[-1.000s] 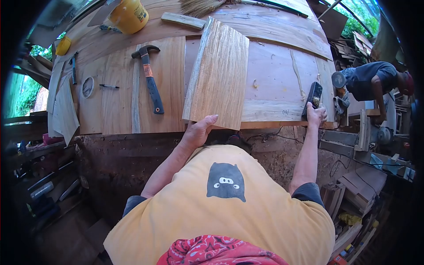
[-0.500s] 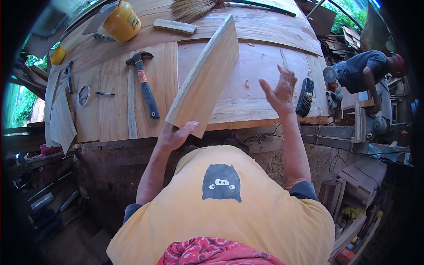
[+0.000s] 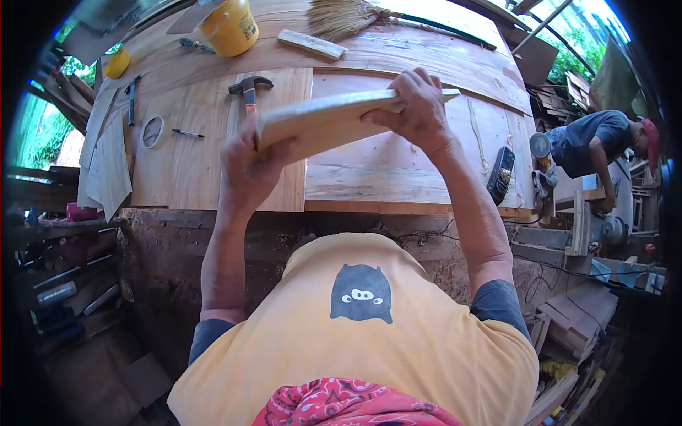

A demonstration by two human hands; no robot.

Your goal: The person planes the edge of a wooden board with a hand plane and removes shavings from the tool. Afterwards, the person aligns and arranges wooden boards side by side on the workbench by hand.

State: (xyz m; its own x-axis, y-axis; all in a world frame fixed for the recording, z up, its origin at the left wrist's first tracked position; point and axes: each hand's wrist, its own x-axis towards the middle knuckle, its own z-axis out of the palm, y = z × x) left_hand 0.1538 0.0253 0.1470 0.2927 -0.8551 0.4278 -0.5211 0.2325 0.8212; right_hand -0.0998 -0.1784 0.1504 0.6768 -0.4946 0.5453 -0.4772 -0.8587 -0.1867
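Grasping the board (image 3: 323, 128) by its left end, the left hand (image 3: 256, 160) is blurred; behind them, the handle of the hammer (image 3: 250, 89) is mostly hidden. The board is tilted above the table (image 3: 383, 177). The right hand (image 3: 419, 113) clasps its upper edge, covering part.

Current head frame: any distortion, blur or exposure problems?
Head view: strong fisheye, workbench edges bowed, corners black. Head view: left hand smeared, likely by motion; right hand crisper. Head view: daylight washed out around the foliage; lower left in deep shadow, detail there hard to read.
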